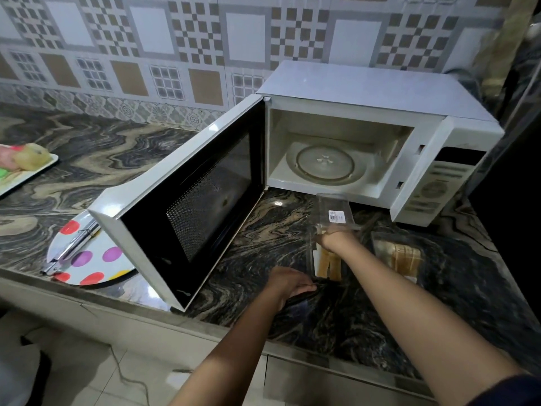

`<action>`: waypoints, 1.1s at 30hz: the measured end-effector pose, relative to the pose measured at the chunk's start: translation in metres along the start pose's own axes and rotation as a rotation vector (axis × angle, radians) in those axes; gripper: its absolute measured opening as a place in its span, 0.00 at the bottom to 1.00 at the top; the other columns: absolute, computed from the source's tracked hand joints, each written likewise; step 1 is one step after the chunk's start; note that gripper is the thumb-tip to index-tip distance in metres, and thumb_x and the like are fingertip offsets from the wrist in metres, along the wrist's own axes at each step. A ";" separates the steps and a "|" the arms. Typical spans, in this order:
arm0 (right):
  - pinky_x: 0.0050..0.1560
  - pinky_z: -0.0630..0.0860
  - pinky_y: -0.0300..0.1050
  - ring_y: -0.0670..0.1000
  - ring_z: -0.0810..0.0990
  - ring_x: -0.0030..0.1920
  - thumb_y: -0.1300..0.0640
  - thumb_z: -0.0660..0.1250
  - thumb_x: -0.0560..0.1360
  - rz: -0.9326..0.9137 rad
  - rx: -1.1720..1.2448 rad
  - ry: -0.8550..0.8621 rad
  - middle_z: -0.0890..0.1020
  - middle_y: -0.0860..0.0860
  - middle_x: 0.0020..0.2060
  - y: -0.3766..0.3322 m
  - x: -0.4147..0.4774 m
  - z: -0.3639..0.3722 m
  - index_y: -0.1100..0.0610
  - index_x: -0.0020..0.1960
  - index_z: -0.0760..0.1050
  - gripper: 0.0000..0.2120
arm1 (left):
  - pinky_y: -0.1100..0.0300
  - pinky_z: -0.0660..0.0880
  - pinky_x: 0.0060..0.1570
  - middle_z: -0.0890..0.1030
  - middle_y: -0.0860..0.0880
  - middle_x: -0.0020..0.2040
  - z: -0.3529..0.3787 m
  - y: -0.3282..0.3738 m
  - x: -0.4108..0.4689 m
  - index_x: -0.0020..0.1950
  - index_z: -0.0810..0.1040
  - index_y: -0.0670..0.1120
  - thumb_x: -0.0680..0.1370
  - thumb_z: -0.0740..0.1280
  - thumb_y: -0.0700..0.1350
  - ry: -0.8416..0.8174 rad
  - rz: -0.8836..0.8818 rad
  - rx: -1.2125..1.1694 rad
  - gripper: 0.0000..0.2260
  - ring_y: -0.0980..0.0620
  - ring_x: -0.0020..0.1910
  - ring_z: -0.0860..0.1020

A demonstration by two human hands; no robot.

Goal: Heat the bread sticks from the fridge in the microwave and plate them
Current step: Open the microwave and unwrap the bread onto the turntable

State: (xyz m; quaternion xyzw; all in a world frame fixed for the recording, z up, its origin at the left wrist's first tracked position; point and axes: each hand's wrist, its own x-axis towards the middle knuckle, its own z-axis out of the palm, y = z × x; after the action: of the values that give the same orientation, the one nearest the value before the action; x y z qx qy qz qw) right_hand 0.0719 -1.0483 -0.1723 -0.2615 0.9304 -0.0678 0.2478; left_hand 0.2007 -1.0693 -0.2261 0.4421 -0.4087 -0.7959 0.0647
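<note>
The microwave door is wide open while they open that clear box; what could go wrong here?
The open microwave door juts past the counter edge beside the left hand, so an elbow could knock it. It also overhangs the polka-dot plate, making that awkward to reach. The raised clear lid in the right hand could snap shut on the bread sticks.

White microwave [366, 92] with black-framed door [187, 206], tabletop [292, 230] of swirled black, grey and tan marble, white plate [96, 259] with red, purple and yellow dots, golden-brown bread sticks [330, 263], grey-and-tan checkered wall tiles [193, 33]
</note>
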 end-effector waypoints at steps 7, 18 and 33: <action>0.53 0.72 0.41 0.56 0.74 0.62 0.50 0.63 0.76 0.011 0.098 0.027 0.73 0.58 0.64 0.000 -0.009 -0.013 0.61 0.69 0.65 0.25 | 0.63 0.80 0.33 0.80 0.48 0.22 0.007 0.002 -0.001 0.37 0.76 0.36 0.72 0.66 0.27 0.076 0.029 0.018 0.07 0.54 0.24 0.80; 0.40 0.69 0.42 0.57 0.77 0.55 0.48 0.71 0.69 -0.010 0.251 0.186 0.76 0.59 0.58 0.041 -0.058 -0.019 0.66 0.63 0.68 0.30 | 0.61 0.71 0.50 0.82 0.43 0.56 0.011 -0.012 0.001 0.57 0.80 0.40 0.80 0.61 0.47 0.192 0.205 0.177 0.13 0.49 0.55 0.79; 0.32 0.73 0.42 0.52 0.77 0.40 0.49 0.72 0.60 0.094 0.418 0.431 0.78 0.52 0.42 0.111 -0.109 -0.072 0.58 0.46 0.73 0.19 | 0.65 0.78 0.40 0.79 0.51 0.25 0.020 -0.015 0.003 0.29 0.82 0.45 0.72 0.70 0.38 0.225 0.287 0.585 0.12 0.51 0.31 0.79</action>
State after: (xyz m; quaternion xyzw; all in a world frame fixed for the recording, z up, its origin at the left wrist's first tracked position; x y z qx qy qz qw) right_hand 0.0672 -0.8974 -0.0920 -0.1413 0.9385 -0.3002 0.0958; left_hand 0.1872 -1.0488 -0.2333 0.4650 -0.6677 -0.5741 0.0910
